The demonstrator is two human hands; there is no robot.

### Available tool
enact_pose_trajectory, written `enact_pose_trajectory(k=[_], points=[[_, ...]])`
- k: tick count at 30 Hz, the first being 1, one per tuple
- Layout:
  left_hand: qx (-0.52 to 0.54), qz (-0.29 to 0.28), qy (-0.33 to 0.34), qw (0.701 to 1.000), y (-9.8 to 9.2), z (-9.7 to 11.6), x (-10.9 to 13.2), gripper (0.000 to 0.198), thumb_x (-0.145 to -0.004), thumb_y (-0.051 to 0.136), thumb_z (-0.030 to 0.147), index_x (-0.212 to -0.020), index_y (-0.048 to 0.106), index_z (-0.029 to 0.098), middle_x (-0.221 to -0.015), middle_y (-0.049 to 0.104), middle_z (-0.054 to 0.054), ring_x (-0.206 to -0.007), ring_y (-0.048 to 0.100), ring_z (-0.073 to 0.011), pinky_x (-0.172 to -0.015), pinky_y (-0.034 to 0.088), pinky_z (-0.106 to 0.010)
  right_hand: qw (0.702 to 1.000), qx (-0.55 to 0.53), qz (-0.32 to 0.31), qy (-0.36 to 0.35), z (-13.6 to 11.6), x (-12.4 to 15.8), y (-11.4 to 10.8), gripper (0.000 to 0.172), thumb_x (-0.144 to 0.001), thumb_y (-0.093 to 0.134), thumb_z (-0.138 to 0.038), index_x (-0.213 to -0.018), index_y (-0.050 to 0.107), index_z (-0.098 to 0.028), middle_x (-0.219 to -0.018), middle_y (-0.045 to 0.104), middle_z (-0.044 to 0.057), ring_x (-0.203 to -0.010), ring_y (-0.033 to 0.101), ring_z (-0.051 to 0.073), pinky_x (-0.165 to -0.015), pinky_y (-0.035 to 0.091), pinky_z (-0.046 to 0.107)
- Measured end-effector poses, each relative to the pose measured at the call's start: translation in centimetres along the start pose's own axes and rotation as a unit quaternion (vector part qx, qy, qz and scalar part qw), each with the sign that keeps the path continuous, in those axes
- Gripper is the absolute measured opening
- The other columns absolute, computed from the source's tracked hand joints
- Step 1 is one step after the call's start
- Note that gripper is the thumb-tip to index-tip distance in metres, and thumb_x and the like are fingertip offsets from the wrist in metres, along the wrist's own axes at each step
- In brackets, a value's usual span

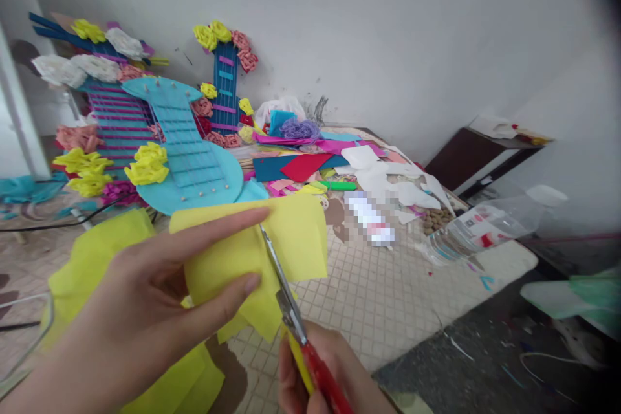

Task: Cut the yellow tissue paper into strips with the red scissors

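Note:
My left hand (145, 297) pinches a folded sheet of yellow tissue paper (291, 239) between thumb and forefinger and holds it up in front of me. My right hand (330, 375) grips red-handled scissors (291, 310) from below. The blades point up and away and are partway into the yellow sheet, just right of my left thumb. More yellow paper (97, 259) hangs under my left wrist.
Turquoise guitar-shaped craft pieces with paper flowers (184, 155) stand on the left. A heap of coloured paper scraps (310, 162) and white cut-outs (388, 181) covers the far table. A clear plastic bottle (485, 226) lies at the right edge, and a dark cabinet (475, 155) stands behind it.

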State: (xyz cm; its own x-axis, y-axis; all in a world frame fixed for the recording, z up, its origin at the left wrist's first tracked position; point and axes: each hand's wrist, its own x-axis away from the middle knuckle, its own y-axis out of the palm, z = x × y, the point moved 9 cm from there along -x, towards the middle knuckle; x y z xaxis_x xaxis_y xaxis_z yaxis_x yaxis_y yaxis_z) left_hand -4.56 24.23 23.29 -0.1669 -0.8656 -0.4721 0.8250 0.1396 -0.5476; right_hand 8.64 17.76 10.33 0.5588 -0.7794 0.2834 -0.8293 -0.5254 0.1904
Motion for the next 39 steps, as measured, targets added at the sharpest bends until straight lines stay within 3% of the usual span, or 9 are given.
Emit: enact_pose_trajectory(k=[11, 20, 28, 31, 39], points=[[-0.004, 0.004, 0.001, 1.0, 0.1, 0.1, 0.0, 0.046, -0.071, 0.069, 0.037, -0.116, 0.059, 0.043, -0.111, 0.068, 0.011, -0.065, 0.07, -0.0128, -0.044, 0.054, -0.012, 0.999, 0.051, 0.008, 0.003, -0.5, 0.2, -0.4, 0.075, -0.063, 0.039, -0.087, -0.085, 0.048, -0.015, -0.065, 0.047, 0.0, -0.055, 0.04, 0.009, -0.052, 0.031, 0.024], [0.004, 0.005, 0.012, 1.0, 0.2, 0.4, 0.1, 0.046, -0.071, 0.07, 0.034, -0.115, 0.059, 0.043, -0.112, 0.067, 0.012, -0.072, 0.071, -0.0133, -0.049, 0.056, -0.011, 0.999, 0.041, 0.003, 0.005, -1.3, -0.2, -0.2, 0.069, -0.065, 0.046, -0.083, -0.077, 0.048, -0.015, -0.065, 0.05, 0.001, -0.053, 0.044, 0.008, -0.051, 0.033, 0.023], [-0.004, 0.014, 0.016, 1.0, 0.2, 0.4, 0.2, 0.047, -0.072, 0.07, 0.035, -0.116, 0.058, 0.045, -0.112, 0.066, 0.015, -0.074, 0.071, -0.0121, -0.052, 0.056, -0.011, 0.995, -0.071, 0.0, 0.071, 1.0, -0.7, -0.1, 0.059, -0.063, 0.058, -0.074, -0.075, 0.044, -0.018, -0.058, 0.049, -0.002, -0.048, 0.04, 0.007, -0.048, 0.031, 0.021], [-0.005, 0.013, 0.015, 1.0, 0.3, 0.3, 0.2, 0.048, -0.071, 0.07, 0.033, -0.116, 0.058, 0.045, -0.111, 0.067, 0.014, -0.074, 0.071, -0.0125, -0.052, 0.056, -0.011, 0.995, -0.075, 0.006, 0.058, 1.0, -0.6, -0.1, 0.061, -0.062, 0.057, -0.076, -0.076, 0.046, -0.017, -0.058, 0.049, -0.002, -0.048, 0.038, 0.006, -0.046, 0.032, 0.02], [0.001, 0.004, 0.001, 1.0, 0.4, 0.1, 0.3, 0.052, -0.071, 0.069, 0.037, -0.121, 0.055, 0.042, -0.104, 0.07, 0.012, -0.051, 0.065, -0.009, -0.04, 0.052, -0.012, 0.998, -0.042, -0.005, 0.053, 1.4, -0.6, -0.3, 0.059, -0.065, 0.058, -0.073, -0.077, 0.045, -0.017, -0.055, 0.047, -0.003, -0.046, 0.039, 0.006, -0.047, 0.033, 0.02]])
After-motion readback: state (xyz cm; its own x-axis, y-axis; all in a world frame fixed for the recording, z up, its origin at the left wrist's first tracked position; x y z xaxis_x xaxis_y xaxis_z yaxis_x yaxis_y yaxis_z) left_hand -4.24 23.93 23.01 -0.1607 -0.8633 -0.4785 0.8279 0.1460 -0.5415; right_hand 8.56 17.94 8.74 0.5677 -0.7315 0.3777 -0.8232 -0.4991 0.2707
